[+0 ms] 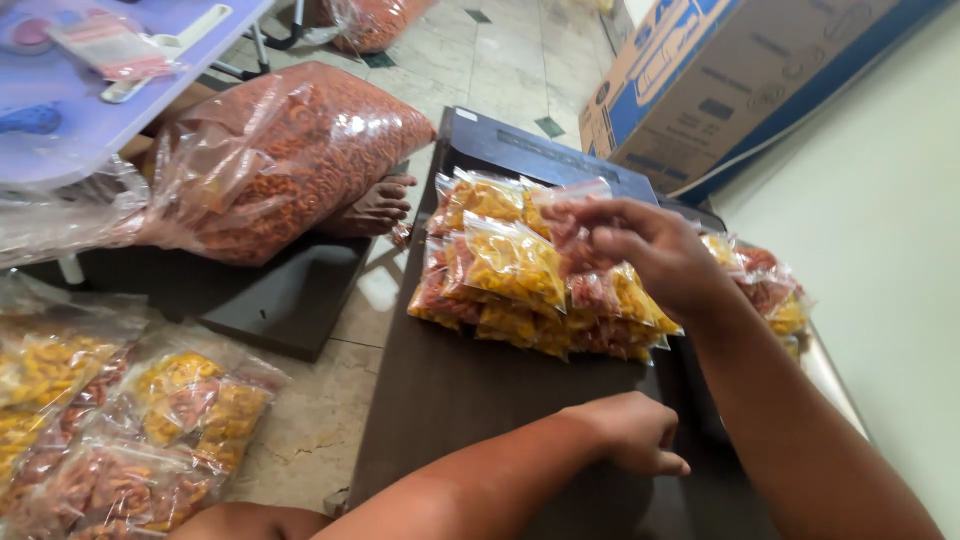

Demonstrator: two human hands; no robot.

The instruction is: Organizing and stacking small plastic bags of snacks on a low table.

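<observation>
The small sealed packet of red and yellow snack pieces was held in the right hand, fingers pinched together on its upper edge, so that it hung just above the stack of similar packets on the dark low table. The packet lay directly at and below the right fingertips, toward the far left of that hand; its long axis appeared to run roughly downward from the grip, though blur made the exact tilt uncertain. The right hand was plainly the nearer one. The left hand rested on the table surface nearer the person, well apart from the packet and the stack, fingers curled loosely together and holding nothing visible. Further packets lay behind the right wrist at the table's far side. To the left, a large clear bag of orange-red snacks sat on the floor with a person's bare foot beside it, and more filled packets lay at the lower left. A cardboard box stood beyond the table.
</observation>
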